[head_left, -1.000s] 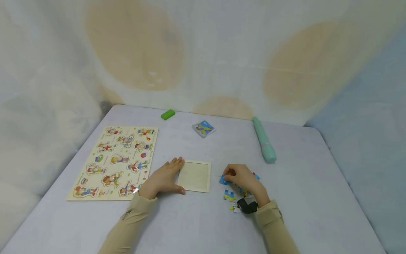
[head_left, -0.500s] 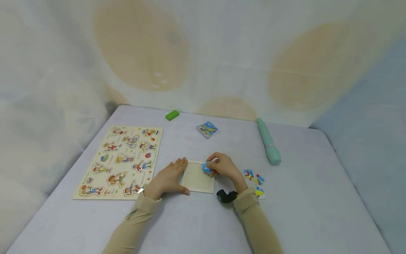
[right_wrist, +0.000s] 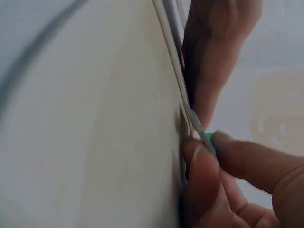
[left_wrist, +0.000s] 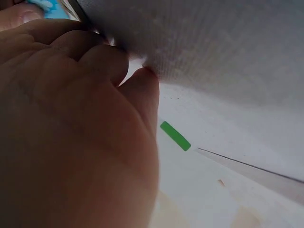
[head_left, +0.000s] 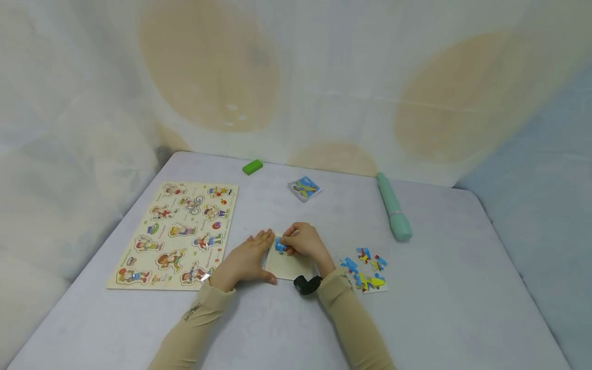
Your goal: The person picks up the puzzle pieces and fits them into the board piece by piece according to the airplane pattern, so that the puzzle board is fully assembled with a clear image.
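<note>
Blue jigsaw piece (head_left: pixel 280 246) moved from loose pieces (head_left: pixel 376 281), right of centre, to upper-left corner of tray (head_left: pixel 282 268), mid-frame.
Right hand (head_left: pixel 306 242): grip pinching that piece; placement appears under way, unfinished. Left hand (head_left: pixel 242 263): thumb and fingers apart, along tray's left edge. Pale surface (head_left: pixel 448 288); tan-spotted drape (head_left: pixel 333 77) behind, upper frame.

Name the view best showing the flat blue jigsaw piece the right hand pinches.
Head view: the blue jigsaw piece shows most of its printed face. Left wrist catches a cropped part; right wrist, its edge.
</note>
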`<move>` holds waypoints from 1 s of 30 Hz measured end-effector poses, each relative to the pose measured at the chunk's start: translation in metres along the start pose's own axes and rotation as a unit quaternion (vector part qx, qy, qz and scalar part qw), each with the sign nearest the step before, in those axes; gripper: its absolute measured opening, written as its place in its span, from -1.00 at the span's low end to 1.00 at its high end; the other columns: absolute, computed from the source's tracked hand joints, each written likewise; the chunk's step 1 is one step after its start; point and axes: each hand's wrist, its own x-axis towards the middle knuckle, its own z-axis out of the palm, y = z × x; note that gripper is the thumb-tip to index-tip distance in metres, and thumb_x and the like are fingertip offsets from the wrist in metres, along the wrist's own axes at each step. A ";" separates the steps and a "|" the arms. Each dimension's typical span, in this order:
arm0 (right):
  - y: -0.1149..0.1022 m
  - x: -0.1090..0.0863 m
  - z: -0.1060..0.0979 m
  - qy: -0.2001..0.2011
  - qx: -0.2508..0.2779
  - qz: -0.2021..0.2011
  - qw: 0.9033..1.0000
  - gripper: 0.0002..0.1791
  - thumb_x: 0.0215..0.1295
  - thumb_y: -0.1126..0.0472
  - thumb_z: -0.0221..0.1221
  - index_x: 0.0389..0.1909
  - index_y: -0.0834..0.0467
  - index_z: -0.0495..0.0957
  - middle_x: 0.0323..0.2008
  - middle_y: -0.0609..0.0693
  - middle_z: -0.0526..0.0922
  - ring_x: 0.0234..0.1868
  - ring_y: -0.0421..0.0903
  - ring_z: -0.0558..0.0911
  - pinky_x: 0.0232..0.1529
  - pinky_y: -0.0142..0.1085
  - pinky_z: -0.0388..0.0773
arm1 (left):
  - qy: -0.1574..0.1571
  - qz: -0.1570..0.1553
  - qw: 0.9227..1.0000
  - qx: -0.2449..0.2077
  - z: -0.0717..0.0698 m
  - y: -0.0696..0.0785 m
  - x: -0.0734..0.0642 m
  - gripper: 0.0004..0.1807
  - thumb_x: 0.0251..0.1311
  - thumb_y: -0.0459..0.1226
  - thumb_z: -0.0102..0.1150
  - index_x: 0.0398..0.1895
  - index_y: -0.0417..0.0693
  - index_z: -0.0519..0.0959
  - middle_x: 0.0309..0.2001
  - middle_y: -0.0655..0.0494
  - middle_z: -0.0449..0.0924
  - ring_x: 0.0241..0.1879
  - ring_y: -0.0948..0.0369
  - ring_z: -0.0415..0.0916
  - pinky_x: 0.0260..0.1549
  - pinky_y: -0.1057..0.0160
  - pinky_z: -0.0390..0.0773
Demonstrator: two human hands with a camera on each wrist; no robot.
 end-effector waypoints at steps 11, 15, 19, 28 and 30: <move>0.000 0.001 0.020 0.118 -0.109 0.012 0.987 -0.78 0.16 0.09 0.33 -0.36 0.16 0.58 -0.57 -0.03 0.68 -0.61 -0.20 0.58 -0.57 -0.40 0.38 | -0.001 0.004 1.000 -0.006 -0.002 0.004 -0.002 0.25 -0.24 0.11 0.52 0.46 -0.32 0.10 0.51 -0.19 0.04 0.52 -0.10 -0.05 0.47 -0.11 0.03; 0.000 0.003 0.024 0.138 -0.145 0.006 0.980 -0.79 0.16 0.08 0.33 -0.40 0.13 0.58 -0.49 -0.02 0.68 -0.52 -0.13 0.56 -0.51 -0.35 0.38 | -0.002 0.007 1.000 0.003 -0.003 0.003 -0.002 0.25 -0.23 0.13 0.51 0.47 -0.32 0.09 0.51 -0.18 0.03 0.52 -0.10 -0.05 0.47 -0.11 0.03; 0.001 0.005 0.023 0.129 -0.147 -0.004 0.981 -0.80 0.19 0.06 0.30 -0.38 0.12 0.60 -0.47 -0.04 0.68 -0.49 -0.15 0.56 -0.50 -0.34 0.39 | -0.001 0.008 1.000 0.005 -0.004 0.002 -0.003 0.25 -0.23 0.12 0.51 0.46 -0.33 0.10 0.51 -0.20 0.03 0.51 -0.12 -0.04 0.47 -0.12 0.04; 0.013 0.002 -0.001 0.070 0.061 -0.032 0.995 -0.79 0.37 0.16 0.15 -0.16 0.25 0.58 -0.47 0.09 0.68 -0.61 -0.23 0.57 -0.58 -0.46 0.53 | -0.002 -0.004 1.000 0.011 -0.001 0.002 -0.001 0.24 -0.19 0.16 0.47 0.47 -0.31 0.09 0.52 -0.18 0.02 0.52 -0.10 -0.06 0.47 -0.12 0.03; 0.018 0.000 -0.009 0.077 0.074 -0.035 0.994 -0.78 0.37 0.15 0.15 -0.14 0.23 0.59 -0.44 0.11 0.69 -0.55 -0.21 0.59 -0.53 -0.44 0.54 | 0.000 -0.004 1.000 0.016 0.000 0.002 0.000 0.23 -0.16 0.18 0.45 0.47 -0.30 0.09 0.52 -0.17 0.02 0.52 -0.10 -0.05 0.47 -0.12 0.04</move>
